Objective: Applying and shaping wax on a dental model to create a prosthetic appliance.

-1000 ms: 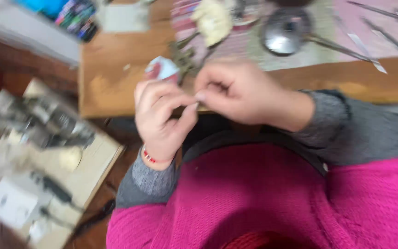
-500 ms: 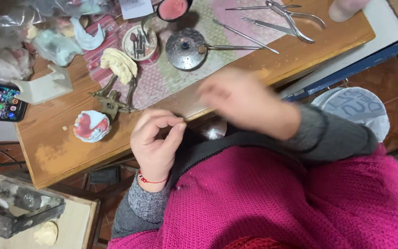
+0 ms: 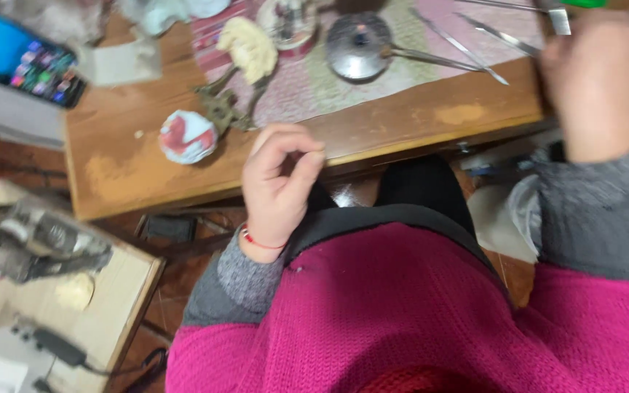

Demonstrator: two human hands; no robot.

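**Left hand pinched at the table edge, right hand lifted over the tools**

The left hand (image 3: 279, 185) was half closed in front of the edge of the worn wooden table (image 3: 416, 120). Its thumb and first finger were pressed tip to tip. If something very small sat between them, I could not tell. The right hand (image 3: 597, 80) was raised over the right end of the table and was too blurred to show an open or closed grip. It hung just beside the long thin metal instruments (image 3: 467, 51), which lay on a pale patterned cloth mat (image 3: 307, 80).

To my judgement, the step in hand was a reach of the right hand toward these instruments. Taking one would call for a fine grip on a single slim handle.

A round red-and-white lump (image 3: 187, 136) lay on the bare wood, left of the left hand and apart from it. A round metal dish with a handle (image 3: 360, 47) stood further back.
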